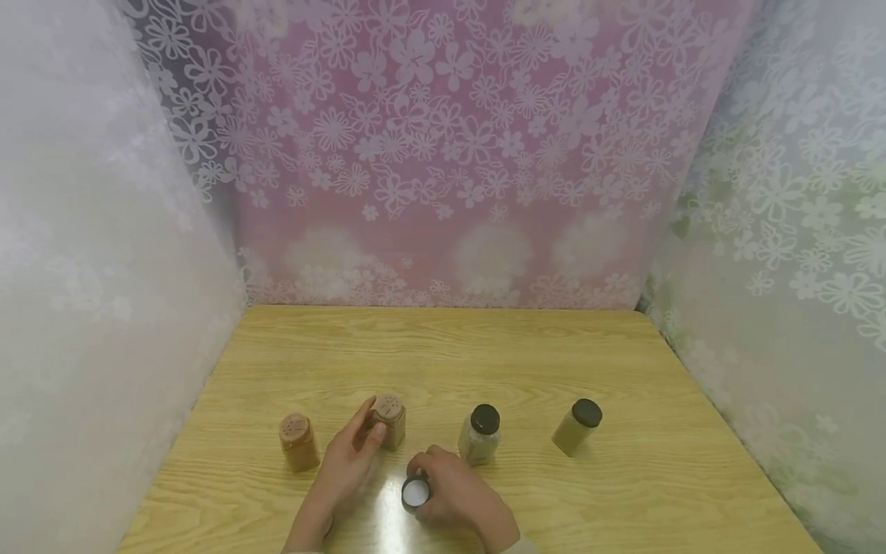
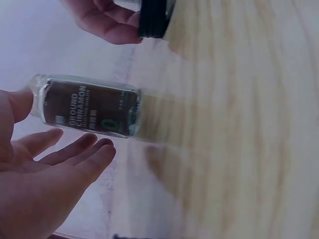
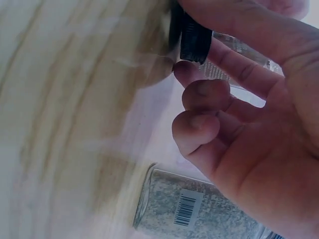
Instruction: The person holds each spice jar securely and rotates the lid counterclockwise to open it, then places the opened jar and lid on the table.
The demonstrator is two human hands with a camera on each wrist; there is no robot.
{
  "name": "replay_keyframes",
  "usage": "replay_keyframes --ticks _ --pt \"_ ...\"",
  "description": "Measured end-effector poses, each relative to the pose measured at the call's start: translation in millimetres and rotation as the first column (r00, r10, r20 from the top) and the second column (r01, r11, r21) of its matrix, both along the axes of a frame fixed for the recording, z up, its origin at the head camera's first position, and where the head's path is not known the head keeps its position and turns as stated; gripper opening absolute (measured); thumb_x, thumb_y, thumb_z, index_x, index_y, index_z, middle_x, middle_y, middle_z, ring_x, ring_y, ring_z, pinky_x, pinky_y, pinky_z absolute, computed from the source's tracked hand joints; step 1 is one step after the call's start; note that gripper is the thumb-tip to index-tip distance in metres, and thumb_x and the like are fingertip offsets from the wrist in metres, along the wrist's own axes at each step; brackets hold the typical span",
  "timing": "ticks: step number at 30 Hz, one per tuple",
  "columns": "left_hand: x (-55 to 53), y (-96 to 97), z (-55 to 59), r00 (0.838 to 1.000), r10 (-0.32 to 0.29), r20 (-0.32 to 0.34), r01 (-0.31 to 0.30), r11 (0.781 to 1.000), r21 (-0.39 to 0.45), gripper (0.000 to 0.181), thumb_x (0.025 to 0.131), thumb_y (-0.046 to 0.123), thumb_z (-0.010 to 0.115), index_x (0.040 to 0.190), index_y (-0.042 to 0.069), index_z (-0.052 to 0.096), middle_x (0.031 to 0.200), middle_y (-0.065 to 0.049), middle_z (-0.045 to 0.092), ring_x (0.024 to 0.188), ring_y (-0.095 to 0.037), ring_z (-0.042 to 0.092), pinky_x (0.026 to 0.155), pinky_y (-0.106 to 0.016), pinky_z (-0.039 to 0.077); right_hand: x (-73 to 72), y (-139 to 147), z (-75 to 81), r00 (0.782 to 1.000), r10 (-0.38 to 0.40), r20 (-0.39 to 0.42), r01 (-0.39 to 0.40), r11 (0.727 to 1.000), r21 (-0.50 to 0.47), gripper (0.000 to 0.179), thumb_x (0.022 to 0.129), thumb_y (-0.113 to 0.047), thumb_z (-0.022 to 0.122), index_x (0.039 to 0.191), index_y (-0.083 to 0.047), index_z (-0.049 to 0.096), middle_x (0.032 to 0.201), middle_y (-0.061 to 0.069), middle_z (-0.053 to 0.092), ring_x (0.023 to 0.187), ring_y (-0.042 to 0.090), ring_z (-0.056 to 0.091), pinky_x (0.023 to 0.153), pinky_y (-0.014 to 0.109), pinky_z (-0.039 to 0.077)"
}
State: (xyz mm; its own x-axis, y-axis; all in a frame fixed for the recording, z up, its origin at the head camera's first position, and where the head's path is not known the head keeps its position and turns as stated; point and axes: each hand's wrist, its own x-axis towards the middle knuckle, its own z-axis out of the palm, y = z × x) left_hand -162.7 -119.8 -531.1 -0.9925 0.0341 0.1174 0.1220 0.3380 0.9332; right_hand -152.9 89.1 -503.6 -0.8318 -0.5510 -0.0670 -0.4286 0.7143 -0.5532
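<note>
In the head view my left hand (image 1: 348, 459) is beside a ground cinnamon jar (image 1: 389, 422) standing upright, its perforated shaker top uncovered. In the left wrist view the thumb lies at the neck of the jar, and the other fingers are spread loosely along its side; firm contact is not clear. My right hand (image 1: 453, 488) pinches a black screw lid (image 1: 417, 492) low over the table, its white inside facing up. In the right wrist view the ridged rim of the lid (image 3: 195, 42) shows between thumb and fingers.
Left stands a reddish-brown spice jar (image 1: 300, 445) with an uncovered shaker top. To the right are a black-lidded jar of pale speckled seasoning (image 1: 479, 438) and a black-lidded jar (image 1: 576, 428). Floral curtains (image 1: 443, 154) enclose the wooden table (image 1: 443, 346). A small dark edge shows beside my left wrist.
</note>
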Motion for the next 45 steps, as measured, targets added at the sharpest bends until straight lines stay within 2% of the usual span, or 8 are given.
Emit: replay_keyframes --ticks 5,9,15,20,25,29,34,45 --pt "2.3 1.7 6.5 0.999 0.052 -0.014 -0.052 0.999 0.009 0.054 0.105 0.04 0.049 0.154 0.023 0.036 0.146 -0.018 0.052 0.13 -0.038 0.054 0.105 -0.052 0.047 0.6 3.2 -2.0 1.0 -0.018 0.013 0.018 1.0 -0.006 0.046 0.063 -0.003 0.081 0.105 -0.017 0.067 0.094 -0.006 0.058 0.08 0.004 0.05 0.068 0.02 0.046" --pt "3.2 5.3 15.8 0.986 0.123 -0.117 -0.118 0.992 0.047 0.049 0.105 0.036 0.051 0.151 0.022 0.041 0.145 -0.016 0.053 0.131 -0.039 0.052 0.104 -0.055 0.047 0.9 6.5 -1.1 0.999 -0.033 0.039 0.034 0.999 -0.022 0.055 0.061 -0.005 0.082 0.112 -0.016 0.065 0.097 -0.005 0.059 0.082 0.006 0.052 0.07 0.022 0.047" --pt "6.0 32.2 31.6 0.895 0.204 -0.398 -0.215 0.977 0.017 0.038 0.102 0.023 0.057 0.14 0.015 0.055 0.132 -0.002 0.063 0.116 -0.027 0.063 0.094 -0.056 0.053 4.1 24.4 19.4 0.994 -0.063 0.084 0.076 0.984 -0.161 0.046 0.081 -0.027 0.079 0.123 -0.015 0.064 0.106 0.002 0.066 0.086 0.012 0.059 0.07 0.025 0.052" --pt "0.8 61.8 41.3 0.84 0.06 -0.54 -0.105 0.993 -0.054 0.037 0.101 0.016 0.059 0.137 0.015 0.056 0.127 -0.002 0.065 0.103 -0.021 0.065 0.084 -0.047 0.059 -1.2 46.8 45.2 0.984 -0.154 -0.086 0.109 0.913 -0.392 0.02 0.094 -0.032 0.07 0.111 -0.021 0.068 0.091 -0.008 0.066 0.068 0.007 0.056 0.059 0.023 0.051" --pt "-7.8 76.8 39.5 0.898 -0.117 -0.425 0.087 0.992 -0.09 0.044 0.103 0.026 0.057 0.145 0.019 0.048 0.143 0.001 0.054 0.128 -0.025 0.053 0.1 -0.053 0.05 -12.3 65.9 54.8 0.904 -0.271 -0.331 0.074 0.862 -0.501 0.009 0.094 -0.016 0.071 0.103 -0.017 0.069 0.084 -0.012 0.064 0.061 0.005 0.051 0.054 0.021 0.048" --pt "-13.8 80.7 30.6 0.938 -0.233 -0.257 0.23 0.972 -0.044 0.051 0.103 0.033 0.056 0.151 0.025 0.04 0.15 0.002 0.047 0.133 -0.029 0.047 0.102 -0.059 0.046 -17.9 76.4 52.9 0.853 -0.334 -0.402 0.102 0.861 -0.499 0.015 0.091 -0.013 0.073 0.106 -0.013 0.069 0.097 -0.004 0.065 0.06 0.005 0.047 0.052 0.021 0.045" --pt "-20.2 83.9 21.0 0.916 -0.364 -0.169 0.359 0.931 -0.059 0.057 0.104 0.034 0.053 0.155 0.019 0.033 0.158 0.0 0.036 0.138 -0.037 0.042 0.1 -0.067 0.044 -22.7 83.0 43.7 0.859 -0.352 -0.372 0.158 0.874 -0.46 0.03 0.089 -0.019 0.077 0.117 -0.015 0.066 0.117 0.003 0.062 0.064 0.006 0.049 0.054 0.021 0.046" --pt "-27.7 90.3 11.4 0.872 -0.481 -0.087 0.476 0.876 -0.077 0.057 0.104 0.041 0.051 0.156 0.032 0.029 0.16 0.002 0.033 0.139 -0.037 0.042 0.105 -0.061 0.043 -24.3 92.1 21.6 0.91 -0.311 -0.275 0.174 0.887 -0.427 0.041 0.086 -0.031 0.079 0.123 -0.017 0.065 0.108 -0.003 0.065 0.073 0.007 0.057 0.064 0.027 0.054"
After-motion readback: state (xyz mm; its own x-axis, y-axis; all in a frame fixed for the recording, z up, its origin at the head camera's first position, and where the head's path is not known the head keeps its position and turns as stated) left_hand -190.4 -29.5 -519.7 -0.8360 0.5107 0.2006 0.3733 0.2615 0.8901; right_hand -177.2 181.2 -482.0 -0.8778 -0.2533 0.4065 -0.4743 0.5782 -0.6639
